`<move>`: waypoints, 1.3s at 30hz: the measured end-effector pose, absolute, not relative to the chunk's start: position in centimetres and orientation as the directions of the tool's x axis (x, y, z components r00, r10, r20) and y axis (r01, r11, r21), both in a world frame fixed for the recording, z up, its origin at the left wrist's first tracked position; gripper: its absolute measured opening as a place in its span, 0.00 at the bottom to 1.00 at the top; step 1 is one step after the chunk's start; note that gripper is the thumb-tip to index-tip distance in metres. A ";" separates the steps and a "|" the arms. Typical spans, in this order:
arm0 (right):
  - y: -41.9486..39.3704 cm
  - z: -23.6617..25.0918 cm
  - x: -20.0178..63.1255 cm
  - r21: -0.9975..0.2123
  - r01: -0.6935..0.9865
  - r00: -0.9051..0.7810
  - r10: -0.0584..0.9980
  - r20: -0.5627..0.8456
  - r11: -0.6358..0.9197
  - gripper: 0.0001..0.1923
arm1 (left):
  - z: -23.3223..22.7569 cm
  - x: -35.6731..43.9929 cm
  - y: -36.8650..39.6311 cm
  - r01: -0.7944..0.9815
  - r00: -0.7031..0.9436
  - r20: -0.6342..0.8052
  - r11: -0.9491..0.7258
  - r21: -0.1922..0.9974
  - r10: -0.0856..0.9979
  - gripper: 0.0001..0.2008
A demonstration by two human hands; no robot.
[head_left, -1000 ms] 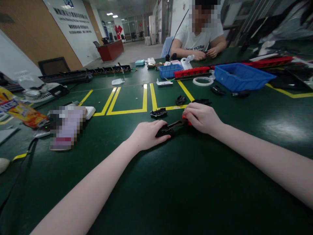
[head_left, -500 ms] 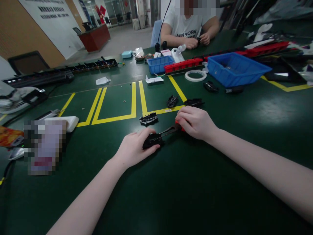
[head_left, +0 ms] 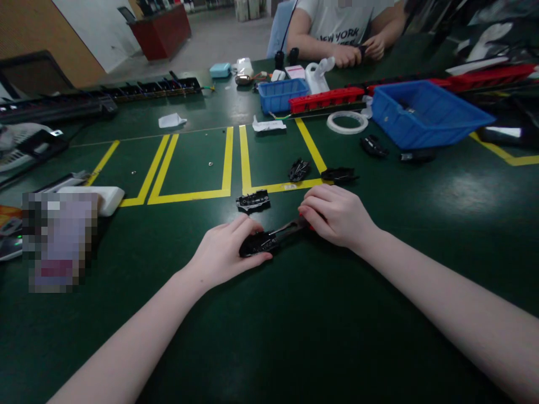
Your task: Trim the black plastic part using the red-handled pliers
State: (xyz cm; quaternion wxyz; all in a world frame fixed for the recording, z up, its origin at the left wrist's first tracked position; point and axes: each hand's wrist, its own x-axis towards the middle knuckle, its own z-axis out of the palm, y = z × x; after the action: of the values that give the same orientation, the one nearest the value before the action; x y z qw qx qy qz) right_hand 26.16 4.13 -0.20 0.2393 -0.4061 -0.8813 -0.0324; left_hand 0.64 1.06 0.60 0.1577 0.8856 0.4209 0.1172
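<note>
Head view: the green counter (head_left: 295, 336) has slid lower as the camera tipped down, while both hands stayed put. Left hand (head_left: 223, 252) clenches the black part (head_left: 256, 242) against the counter; right hand (head_left: 337, 216) grasps a red-handled tool (head_left: 295, 226), its handle mostly hidden.

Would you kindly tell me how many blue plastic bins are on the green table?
2: a small blue plastic bin at the far centre, and a large blue plastic bin at the right.
</note>
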 end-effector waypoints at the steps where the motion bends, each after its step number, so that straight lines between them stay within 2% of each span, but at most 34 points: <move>1: 4.1 -0.2 26.0 -0.148 0.735 -0.547 0.708 0.447 0.662 0.17 | 0.6 0.7 1.1 0.712 0.618 0.069 -0.595 0.374 0.783 0.17; 6: 3.5 -0.1 24.9 -0.114 0.739 -0.565 0.703 0.432 0.664 0.17 | 0.6 0.8 1.1 0.722 0.612 0.050 -0.583 0.372 0.790 0.17; 12: 3.0 0.1 24.2 -0.042 0.737 -0.594 0.677 0.435 0.674 0.17 | 0.3 1.1 1.1 0.741 0.610 0.058 -0.595 0.311 0.790 0.19; 19: 3.0 0.0 24.1 -0.071 0.726 -0.593 0.675 0.439 0.684 0.16 | 0.5 1.2 1.0 0.720 0.662 0.095 -0.666 0.193 0.743 0.22; 22: 3.1 -0.1 24.4 -0.087 0.715 -0.587 0.663 0.465 0.694 0.16 | 0.8 1.0 0.9 0.690 0.697 0.068 -0.694 0.203 0.713 0.23; 27: 3.5 -0.4 25.0 -0.097 0.684 -0.587 0.625 0.515 0.723 0.14 | 1.0 -0.3 0.9 0.609 0.765 0.106 -0.767 0.201 0.635 0.29; 32: 3.5 -0.4 24.8 -0.158 0.651 -0.585 0.623 0.519 0.743 0.14 | 1.1 -1.0 1.0 0.576 0.790 0.126 -0.797 0.182 0.600 0.30; 39: 3.3 -0.3 24.7 -0.193 0.621 -0.604 0.620 0.501 0.760 0.14 | 1.2 -0.9 1.2 0.537 0.805 0.127 -0.802 0.262 0.580 0.32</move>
State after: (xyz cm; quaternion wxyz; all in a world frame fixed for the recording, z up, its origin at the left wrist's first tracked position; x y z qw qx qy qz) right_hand 24.70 3.31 -0.27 0.2794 -0.3463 -0.8956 -0.0004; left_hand -0.87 1.18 1.18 0.1070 0.9439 0.2956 0.1008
